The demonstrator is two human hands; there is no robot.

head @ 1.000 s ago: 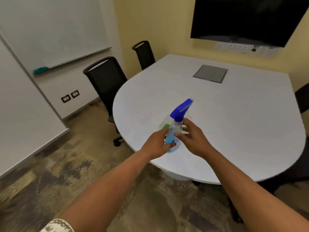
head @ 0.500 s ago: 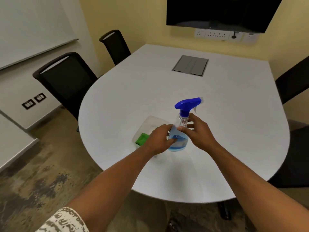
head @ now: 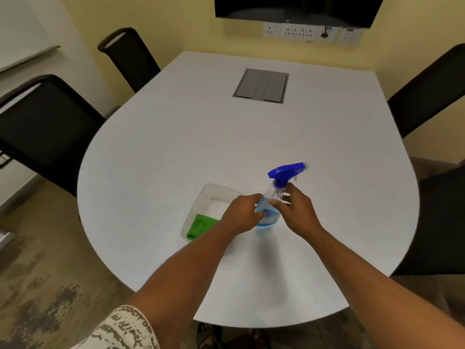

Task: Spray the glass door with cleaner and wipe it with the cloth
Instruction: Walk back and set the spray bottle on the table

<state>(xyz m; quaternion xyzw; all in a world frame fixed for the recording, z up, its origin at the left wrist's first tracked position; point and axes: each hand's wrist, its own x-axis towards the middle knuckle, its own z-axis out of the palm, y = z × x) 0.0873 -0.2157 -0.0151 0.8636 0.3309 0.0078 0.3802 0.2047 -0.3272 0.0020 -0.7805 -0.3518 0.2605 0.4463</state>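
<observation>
A clear spray bottle [head: 276, 191] with a blue trigger head and blue liquid stands upright on the white table [head: 226, 137]. My left hand [head: 242, 212] wraps its lower body from the left. My right hand [head: 295, 210] grips its neck and shoulder from the right. A green cloth [head: 200, 226] lies in a clear plastic tray [head: 214, 195] just left of the bottle, partly hidden by my left forearm. No glass door is in view.
Two black chairs [head: 47, 129] stand at the table's left, another chair [head: 427, 89] at the right. A grey cable hatch [head: 261, 86] sits in the tabletop. A dark screen [head: 297, 8] and wall sockets [head: 299, 31] are on the far wall.
The view has swung right and down, away from the wall on the left toward the table. The bottle has gone from tilted in the air to upright on the table, both hands still on it.
</observation>
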